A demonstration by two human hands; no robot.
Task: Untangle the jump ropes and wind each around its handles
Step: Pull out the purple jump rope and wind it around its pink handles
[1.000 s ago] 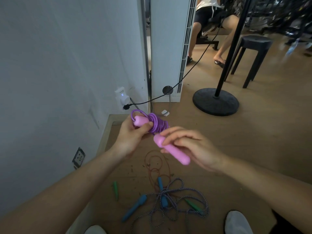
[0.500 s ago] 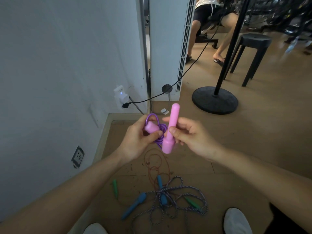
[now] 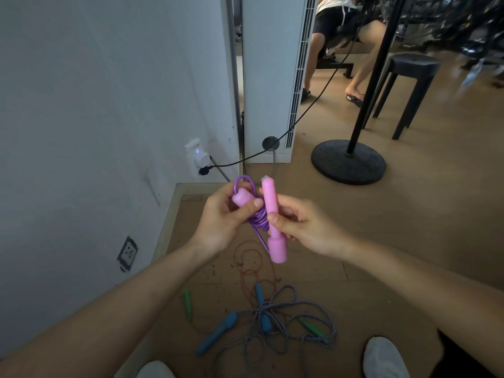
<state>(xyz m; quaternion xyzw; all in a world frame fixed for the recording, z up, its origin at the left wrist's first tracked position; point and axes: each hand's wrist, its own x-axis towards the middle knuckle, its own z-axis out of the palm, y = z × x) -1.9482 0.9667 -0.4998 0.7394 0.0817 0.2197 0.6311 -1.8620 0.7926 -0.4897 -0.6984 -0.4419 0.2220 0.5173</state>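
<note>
My left hand (image 3: 222, 218) grips one pink handle (image 3: 242, 199) with the purple rope (image 3: 257, 221) coiled around it. My right hand (image 3: 302, 227) pinches the second pink handle (image 3: 272, 219), held upright right beside the coil. On the floor below lies a tangle: a purple-and-white braided rope (image 3: 283, 323) with two blue handles (image 3: 218, 332), and a thin red rope (image 3: 251, 263) with green handles (image 3: 187, 302).
A white wall with a plugged socket (image 3: 196, 158) runs along the left. A black stand base (image 3: 349, 162) and a black stool (image 3: 406, 85) stand at the right, a seated person behind. A black cable crosses the floor. My shoes (image 3: 384, 358) flank the tangle.
My right hand swung the second pink handle from lying slanted to upright and brought it against the coil in my left hand. Both hands dropped slightly.
</note>
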